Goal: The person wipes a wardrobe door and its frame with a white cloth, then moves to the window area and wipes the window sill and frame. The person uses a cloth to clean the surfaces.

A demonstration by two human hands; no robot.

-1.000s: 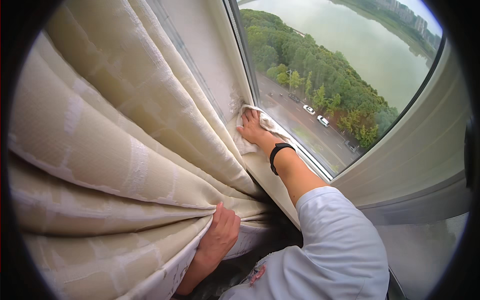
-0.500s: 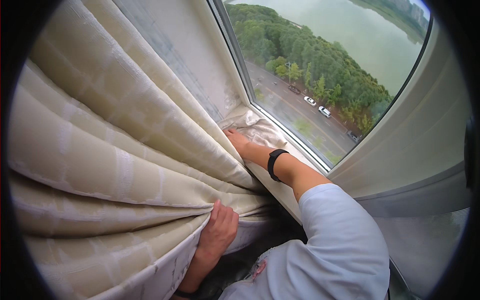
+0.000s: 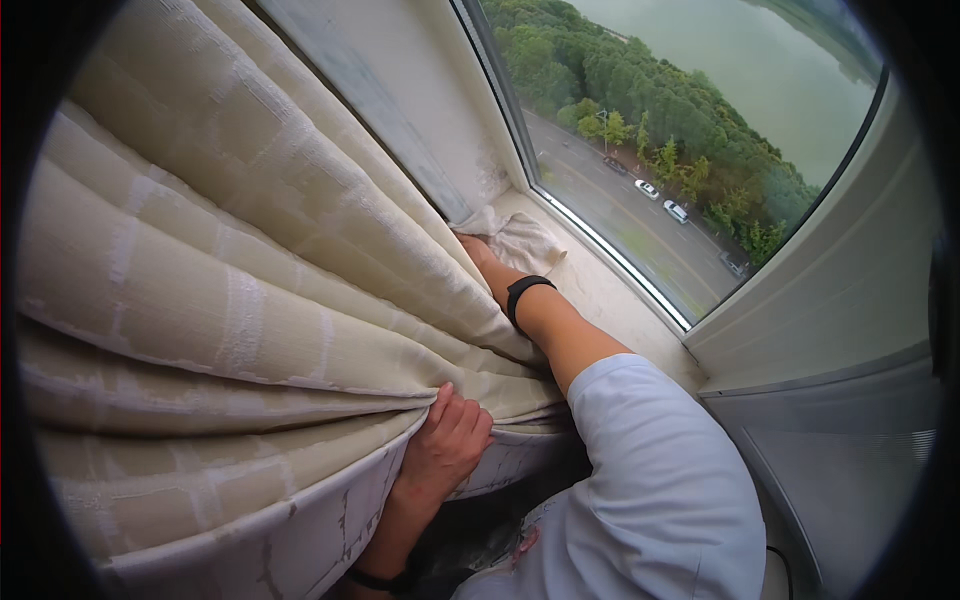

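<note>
My left hand (image 3: 447,445) is closed on a fold of the cream patterned curtain (image 3: 240,310), pinching its gathered edge and pale lining aside. My right hand (image 3: 480,254) reaches past the curtain to the far left corner of the windowsill (image 3: 618,305). It is on a crumpled, light greyish cloth (image 3: 528,243) that spreads out beside it on the sill. The curtain's edge covers most of the fingers of that hand. A black band circles my right wrist.
A window (image 3: 640,150) rises behind the sill, with trees, a road and water far below. The white wall (image 3: 410,90) bounds the left corner. On the right stand a pale window-side panel (image 3: 820,250) and a grey panel (image 3: 840,460) beneath it.
My right hand and the cloth have shifted left along the sill, further behind the curtain's edge. My left hand keeps its hold on the curtain. The view has turned slightly.
</note>
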